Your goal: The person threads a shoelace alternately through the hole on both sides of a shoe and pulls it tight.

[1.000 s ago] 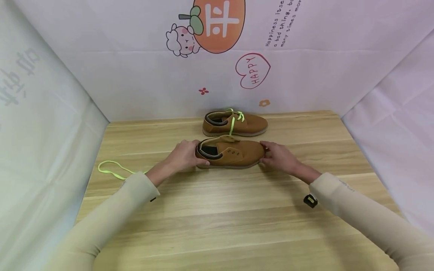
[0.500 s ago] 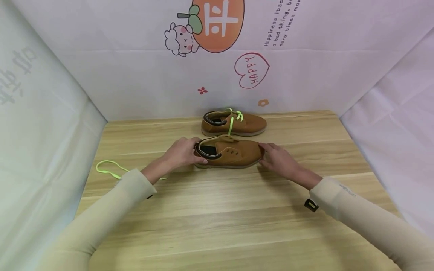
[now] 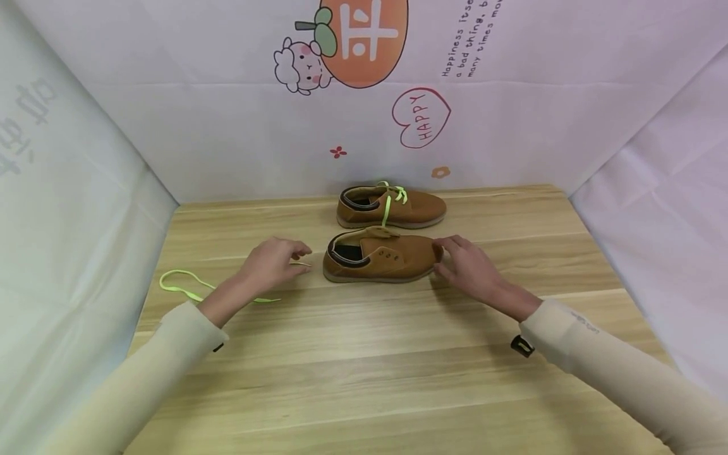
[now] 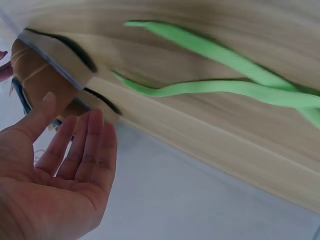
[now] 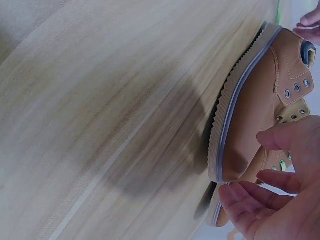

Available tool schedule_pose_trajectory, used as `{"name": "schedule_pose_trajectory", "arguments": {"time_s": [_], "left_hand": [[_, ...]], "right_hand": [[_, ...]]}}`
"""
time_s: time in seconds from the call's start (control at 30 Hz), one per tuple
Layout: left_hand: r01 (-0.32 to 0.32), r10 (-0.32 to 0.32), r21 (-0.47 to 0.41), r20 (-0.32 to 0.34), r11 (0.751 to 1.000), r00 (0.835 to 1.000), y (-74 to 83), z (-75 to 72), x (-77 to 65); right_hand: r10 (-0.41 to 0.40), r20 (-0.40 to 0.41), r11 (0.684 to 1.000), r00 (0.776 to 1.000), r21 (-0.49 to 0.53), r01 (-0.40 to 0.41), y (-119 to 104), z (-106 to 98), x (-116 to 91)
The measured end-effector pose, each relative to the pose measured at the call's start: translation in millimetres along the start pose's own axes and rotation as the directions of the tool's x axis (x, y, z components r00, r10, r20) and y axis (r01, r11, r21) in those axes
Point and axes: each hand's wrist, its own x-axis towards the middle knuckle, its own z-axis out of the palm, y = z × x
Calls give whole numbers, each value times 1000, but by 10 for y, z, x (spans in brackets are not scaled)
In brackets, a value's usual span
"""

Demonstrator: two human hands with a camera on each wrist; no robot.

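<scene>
A brown lace-up shoe point(image 3: 381, 258), its near row of eyelets bare of lace, stands on the wooden table with its toe to the right. My right hand point(image 3: 469, 268) is at that toe, with thumb and fingers on either side of it; in the right wrist view the curled fingers point(image 5: 245, 197) lie by the toe tip. My left hand point(image 3: 274, 262) is off the heel, to its left, holding nothing; its fingers are loosely bent in the left wrist view. A loose yellow-green shoelace point(image 3: 184, 289) lies under and beyond the left wrist, partly hidden by the forearm.
Just behind stands a matching brown shoe point(image 3: 423, 208) with a yellow-green lace point(image 3: 400, 194) through its eyelets. A white printed cloth wall point(image 3: 244, 145) rises at the table's back edge, and white sheets flank both sides.
My left hand has let go of the shoe's heel and moved left, toward the loose lace. The right hand stays at the toe, and the shoe has kept its place.
</scene>
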Motion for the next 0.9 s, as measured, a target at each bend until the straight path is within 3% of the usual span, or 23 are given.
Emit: {"name": "schedule_pose_trajectory", "arguments": {"time_s": [0.47, 0.63, 0.9], "left_hand": [[-35, 28, 170, 41, 985, 999, -385, 57, -578], [-30, 25, 194, 27, 980, 999, -460, 122, -658], [-30, 33, 163, -20, 986, 999, -531, 172, -695]], "right_hand": [[-33, -22, 999, 999, 36, 34, -18, -4, -29], [-58, -22, 997, 998, 42, 59, -19, 18, -30], [-77, -25, 995, 997, 57, 78, -16, 50, -40]]}}
